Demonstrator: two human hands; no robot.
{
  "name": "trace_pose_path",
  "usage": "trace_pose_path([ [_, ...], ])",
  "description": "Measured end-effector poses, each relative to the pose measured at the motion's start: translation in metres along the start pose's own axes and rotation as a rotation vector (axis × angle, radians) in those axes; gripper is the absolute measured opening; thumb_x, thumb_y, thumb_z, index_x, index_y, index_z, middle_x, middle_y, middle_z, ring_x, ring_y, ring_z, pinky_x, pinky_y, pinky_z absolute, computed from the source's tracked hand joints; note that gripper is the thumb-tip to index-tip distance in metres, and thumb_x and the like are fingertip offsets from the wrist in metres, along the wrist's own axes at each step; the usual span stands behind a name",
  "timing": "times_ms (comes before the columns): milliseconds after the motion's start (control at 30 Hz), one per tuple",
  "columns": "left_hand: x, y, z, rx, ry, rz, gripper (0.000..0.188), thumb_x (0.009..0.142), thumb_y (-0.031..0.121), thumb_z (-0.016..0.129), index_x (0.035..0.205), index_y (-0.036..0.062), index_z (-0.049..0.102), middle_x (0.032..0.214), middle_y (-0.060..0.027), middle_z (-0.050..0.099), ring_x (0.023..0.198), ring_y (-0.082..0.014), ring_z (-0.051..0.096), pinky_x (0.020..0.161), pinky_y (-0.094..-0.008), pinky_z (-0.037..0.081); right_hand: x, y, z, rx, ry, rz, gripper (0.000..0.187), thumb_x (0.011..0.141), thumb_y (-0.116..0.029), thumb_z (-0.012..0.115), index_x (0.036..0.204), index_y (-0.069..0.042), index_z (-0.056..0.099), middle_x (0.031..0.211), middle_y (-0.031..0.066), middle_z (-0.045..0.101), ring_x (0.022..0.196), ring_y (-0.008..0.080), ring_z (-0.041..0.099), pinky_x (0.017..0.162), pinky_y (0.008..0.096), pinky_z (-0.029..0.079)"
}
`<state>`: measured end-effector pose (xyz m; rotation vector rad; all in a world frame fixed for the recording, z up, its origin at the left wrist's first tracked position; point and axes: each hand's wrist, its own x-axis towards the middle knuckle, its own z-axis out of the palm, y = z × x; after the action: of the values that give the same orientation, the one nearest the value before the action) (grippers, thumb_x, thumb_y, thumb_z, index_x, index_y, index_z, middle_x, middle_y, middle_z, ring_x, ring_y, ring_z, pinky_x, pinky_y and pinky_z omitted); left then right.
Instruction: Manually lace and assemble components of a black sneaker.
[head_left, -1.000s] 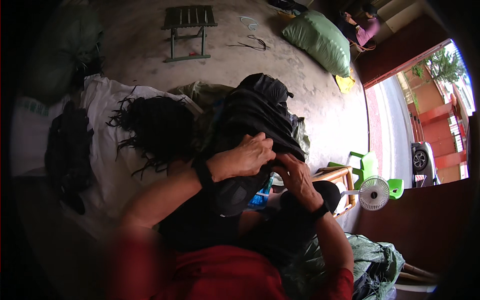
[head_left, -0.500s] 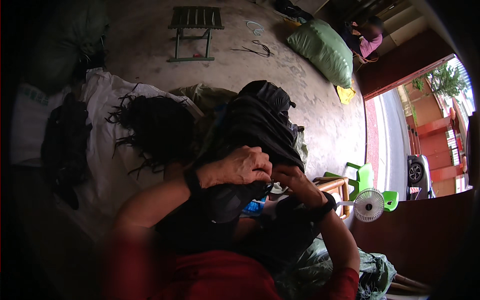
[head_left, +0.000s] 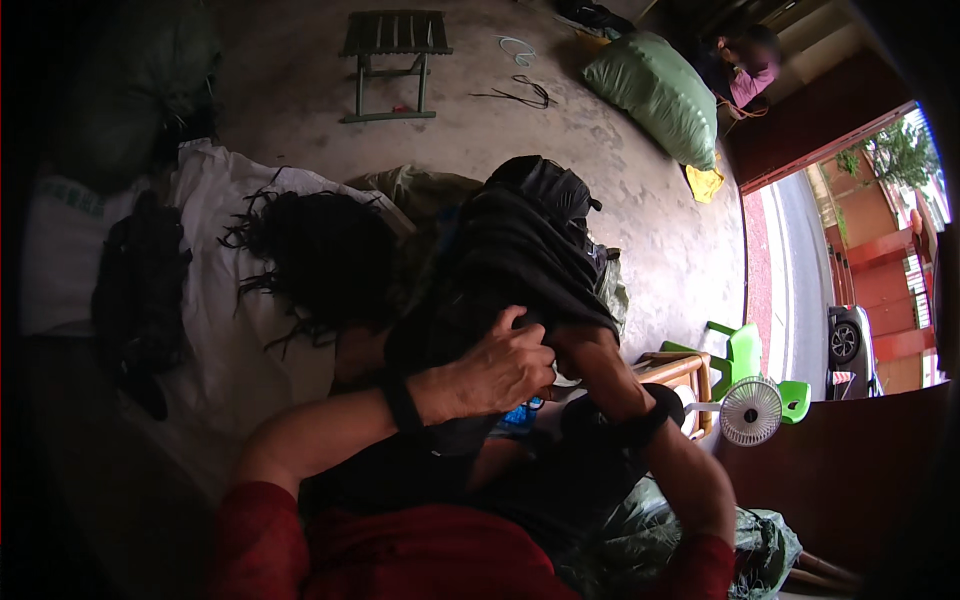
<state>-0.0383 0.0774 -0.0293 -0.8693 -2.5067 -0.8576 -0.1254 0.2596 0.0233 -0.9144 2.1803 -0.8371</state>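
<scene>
A bunched black cloth (head_left: 520, 250) lies across my lap and reaches away from me over a dark bundle. My left hand (head_left: 505, 367) is at the near edge of this cloth, fingers curled in a pinch. What sits between its fingertips is hidden. Right beside it, my right hand (head_left: 588, 355) is closed on the cloth's edge, its fingertips partly covered by dark folds. The two hands nearly touch. Below them shows a small bright blue patch (head_left: 518, 418) that I cannot identify. Dark bands circle both wrists.
Left of the cloth, black strips (head_left: 320, 250) lie heaped on a white sheet (head_left: 215, 290). A folding stool (head_left: 395, 35), a stuffed green sack (head_left: 655, 100) and a seated person (head_left: 750, 80) are farther off. At right stand a small fan (head_left: 750, 411), a green chair (head_left: 742, 350) and a bamboo-framed seat (head_left: 690, 372).
My left hand has turned and lifted slightly, its thumb side now raised off the cloth. The right hand stays at the cloth's edge, shifted a little right. The view has shifted slightly.
</scene>
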Motion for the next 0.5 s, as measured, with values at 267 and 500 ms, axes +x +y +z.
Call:
trace_pose_path([
  [267,-0.006,0.003,-0.006,0.108,-0.097,0.060,0.012,0.086,0.014,0.059,0.073,0.0123,0.059,0.073,0.0008,0.050,0.083,-0.0199,0.052,0.101,-0.0657,0.035,-0.080,-0.013,-0.071,-0.311,0.748,0.034,0.007,0.095,-0.005,0.053,0.089,-0.004,0.057,0.078,0.0049,0.056,0.078,0.0131,0.055,0.063,0.0270,0.046],
  [500,-0.012,0.011,-0.039,0.126,-0.166,0.184,0.011,0.083,0.018,0.059,0.089,0.0148,0.068,0.085,0.0010,0.054,0.091,-0.0184,0.056,0.106,-0.0672,0.032,-0.072,0.001,-0.005,-0.157,0.733,0.162,0.012,0.090,-0.007,0.060,0.100,0.000,0.062,0.098,0.0140,0.065,0.084,0.0234,0.067,0.071,0.0316,0.053],
])
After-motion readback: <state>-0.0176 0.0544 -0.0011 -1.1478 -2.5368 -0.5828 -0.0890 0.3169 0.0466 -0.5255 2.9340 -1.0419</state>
